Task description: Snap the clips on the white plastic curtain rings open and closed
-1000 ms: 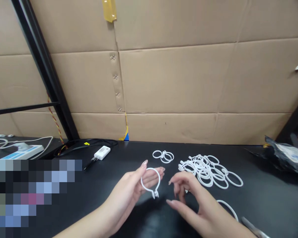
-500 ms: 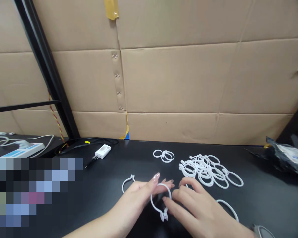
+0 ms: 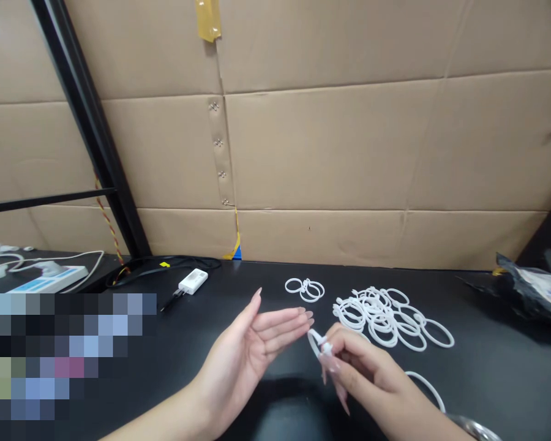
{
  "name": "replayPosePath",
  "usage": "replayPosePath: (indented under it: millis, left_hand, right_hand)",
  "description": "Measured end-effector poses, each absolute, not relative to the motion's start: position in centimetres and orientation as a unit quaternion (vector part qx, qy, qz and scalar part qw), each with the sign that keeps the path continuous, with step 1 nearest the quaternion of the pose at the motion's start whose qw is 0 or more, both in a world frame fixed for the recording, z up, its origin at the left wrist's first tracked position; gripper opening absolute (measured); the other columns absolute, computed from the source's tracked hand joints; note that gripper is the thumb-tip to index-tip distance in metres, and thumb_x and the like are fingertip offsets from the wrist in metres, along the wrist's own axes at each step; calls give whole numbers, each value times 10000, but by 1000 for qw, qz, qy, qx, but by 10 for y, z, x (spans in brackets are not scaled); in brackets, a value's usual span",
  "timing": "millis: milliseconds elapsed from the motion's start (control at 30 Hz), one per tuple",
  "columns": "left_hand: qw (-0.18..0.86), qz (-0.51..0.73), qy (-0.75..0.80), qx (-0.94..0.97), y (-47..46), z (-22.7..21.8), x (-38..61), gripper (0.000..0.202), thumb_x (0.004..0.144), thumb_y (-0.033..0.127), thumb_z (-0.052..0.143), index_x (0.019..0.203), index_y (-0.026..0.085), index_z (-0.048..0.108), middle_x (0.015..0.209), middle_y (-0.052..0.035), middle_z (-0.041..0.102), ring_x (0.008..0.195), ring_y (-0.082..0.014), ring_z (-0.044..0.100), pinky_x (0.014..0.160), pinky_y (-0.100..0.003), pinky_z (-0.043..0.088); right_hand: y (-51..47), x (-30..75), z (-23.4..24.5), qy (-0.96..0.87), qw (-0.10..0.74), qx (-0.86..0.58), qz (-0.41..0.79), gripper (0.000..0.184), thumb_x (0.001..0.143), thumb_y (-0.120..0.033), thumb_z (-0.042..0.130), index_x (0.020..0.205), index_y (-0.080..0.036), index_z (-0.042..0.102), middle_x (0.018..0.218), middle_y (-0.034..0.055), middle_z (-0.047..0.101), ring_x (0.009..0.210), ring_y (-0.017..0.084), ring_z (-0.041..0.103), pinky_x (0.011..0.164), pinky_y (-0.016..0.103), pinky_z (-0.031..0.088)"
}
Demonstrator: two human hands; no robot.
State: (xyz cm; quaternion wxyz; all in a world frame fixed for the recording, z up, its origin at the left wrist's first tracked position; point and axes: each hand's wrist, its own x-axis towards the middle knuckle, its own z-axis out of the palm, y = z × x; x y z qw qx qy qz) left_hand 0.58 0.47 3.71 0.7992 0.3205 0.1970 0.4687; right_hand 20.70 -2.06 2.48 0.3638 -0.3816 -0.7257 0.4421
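Pinches white ring [image 3: 316, 342] at its clasp between closed fingertips of right hand [image 3: 362, 373], just above black table [image 3: 487, 367] near the ring pile [image 3: 386, 315], probably to leave the loop free; holds left hand [image 3: 252, 349] open, empty, fingers extended, palm turned toward it.

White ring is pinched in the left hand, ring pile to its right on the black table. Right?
No. Head view: the white ring is pinched in the right hand; the left hand is open. The ring pile is to its right on the black table.
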Motion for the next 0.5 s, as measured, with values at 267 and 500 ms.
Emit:
replayPosePath:
  millis: [267, 500]
  left_hand:
    - [794, 463, 205, 336, 4, 35, 5, 591, 958, 436, 335, 1098, -58, 628, 1169, -217, 629, 1177, -300, 536, 1087, -363, 301]
    - [796, 457, 202, 342, 3, 35, 6, 588, 955, 448, 333, 1090, -37, 637, 1170, -206, 633, 1183, -294, 533, 1097, -376, 281]
  right_hand:
    - [-15, 202, 15, -605, 366, -348, 616, 300, 868, -436, 562, 759, -158, 532, 637, -20, 573, 479, 61, 522, 442, 161, 425]
    - [-16, 196, 11, -585, 349, -328, 655, 323, 775, -434, 673, 755, -128, 573, 620, 2, 626, 474, 73, 575, 497, 191, 473]
